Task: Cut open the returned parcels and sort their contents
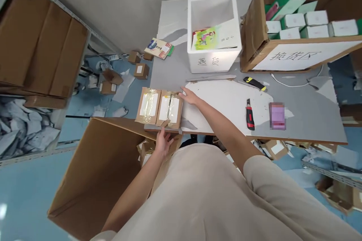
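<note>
Two small brown cardboard boxes, a left box (148, 106) and a right box (164, 110), sit side by side at the table's near left corner. Both carry white labels under shiny clear tape. My right hand (190, 96) lies against the right box's right side near its far corner, fingers stretched out. Below the near edge of the right box is my left hand (163, 143), its fingers apart and their tips close to a loose flap. Whether those tips touch the cardboard I cannot tell. Neither hand is wrapped around anything.
A large open carton (93, 165) stands left of my body, with small boxes inside. On the table are a white foam box (212, 60) with booklets, a carton (254, 41) of green-white boxes, a red knife (250, 115), a yellow-black knife (255, 83) and a blurred purple item (277, 116).
</note>
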Action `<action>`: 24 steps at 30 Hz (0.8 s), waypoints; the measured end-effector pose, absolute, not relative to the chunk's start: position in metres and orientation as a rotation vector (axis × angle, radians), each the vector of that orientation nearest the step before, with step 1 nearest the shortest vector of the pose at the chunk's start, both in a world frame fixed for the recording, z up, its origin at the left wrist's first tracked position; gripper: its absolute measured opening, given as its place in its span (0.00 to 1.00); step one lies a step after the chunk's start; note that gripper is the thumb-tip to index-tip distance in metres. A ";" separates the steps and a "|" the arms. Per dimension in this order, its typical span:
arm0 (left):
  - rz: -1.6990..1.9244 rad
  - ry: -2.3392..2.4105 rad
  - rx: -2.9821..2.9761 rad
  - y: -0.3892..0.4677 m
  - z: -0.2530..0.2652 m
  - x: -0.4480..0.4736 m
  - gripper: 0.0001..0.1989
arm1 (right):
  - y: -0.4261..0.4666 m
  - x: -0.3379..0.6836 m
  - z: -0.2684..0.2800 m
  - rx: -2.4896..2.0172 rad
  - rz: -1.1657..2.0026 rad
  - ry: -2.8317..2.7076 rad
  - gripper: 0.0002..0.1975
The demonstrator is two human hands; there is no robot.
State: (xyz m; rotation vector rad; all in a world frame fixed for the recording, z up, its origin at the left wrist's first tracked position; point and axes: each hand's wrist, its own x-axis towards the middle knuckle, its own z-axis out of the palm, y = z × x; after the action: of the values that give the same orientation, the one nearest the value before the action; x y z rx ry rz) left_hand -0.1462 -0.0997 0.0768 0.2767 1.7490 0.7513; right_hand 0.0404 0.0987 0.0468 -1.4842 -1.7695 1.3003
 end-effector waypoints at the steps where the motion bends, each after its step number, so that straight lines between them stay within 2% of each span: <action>1: 0.767 1.720 0.313 -0.093 0.076 -0.146 0.21 | 0.102 0.032 0.045 -1.492 1.329 -1.763 0.25; 7: 0.852 1.536 0.363 -0.089 0.083 -0.140 0.21 | 0.068 0.047 0.040 -1.634 1.194 -1.667 0.22; 11: 0.821 1.465 0.572 -0.093 0.082 -0.127 0.27 | 0.000 0.105 0.046 -1.687 1.085 -1.358 0.20; 17: 0.703 1.356 0.879 -0.060 0.060 -0.067 0.33 | -0.102 0.185 0.047 -1.887 0.861 -0.934 0.22; 24: 0.769 1.368 1.087 -0.028 0.035 -0.007 0.29 | -0.119 0.224 0.029 -1.909 0.821 -0.835 0.24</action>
State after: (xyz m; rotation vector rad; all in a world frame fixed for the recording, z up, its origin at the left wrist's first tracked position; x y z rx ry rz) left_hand -0.0071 -0.0279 0.0346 1.0869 1.3683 0.7687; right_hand 0.2239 -0.1187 0.0287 -1.9092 -0.8347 0.8213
